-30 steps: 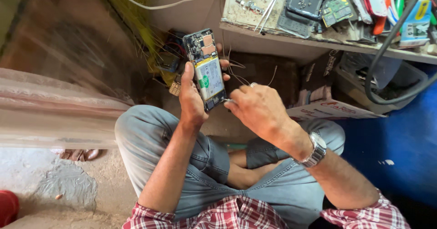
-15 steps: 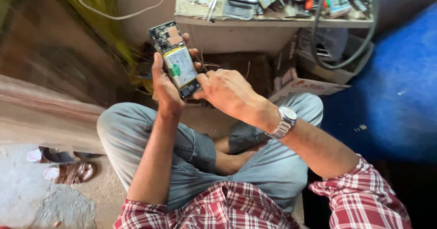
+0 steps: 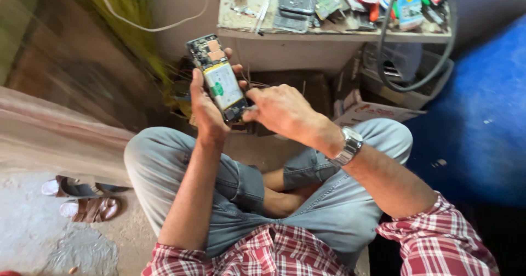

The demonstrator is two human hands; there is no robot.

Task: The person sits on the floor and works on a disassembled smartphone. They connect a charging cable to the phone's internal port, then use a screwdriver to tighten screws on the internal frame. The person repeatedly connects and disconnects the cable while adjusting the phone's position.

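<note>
Opened phone held up in front of the cluttered tabletop [image 3: 334, 35].

The left hand [image 3: 205, 109] still grips one opened phone [image 3: 219, 78], back cover off, raised between the knees; the right hand [image 3: 279, 109] has stayed pinched at its lower end, whatever it pinches too small to tell. The view has shifted, now showing two sandals [image 3: 82, 199] on the floor. The tabletop's clutter is cut off at the top edge.

Cluttered low table [image 3: 334, 35] just beyond opened phone [image 3: 218, 78]
</note>
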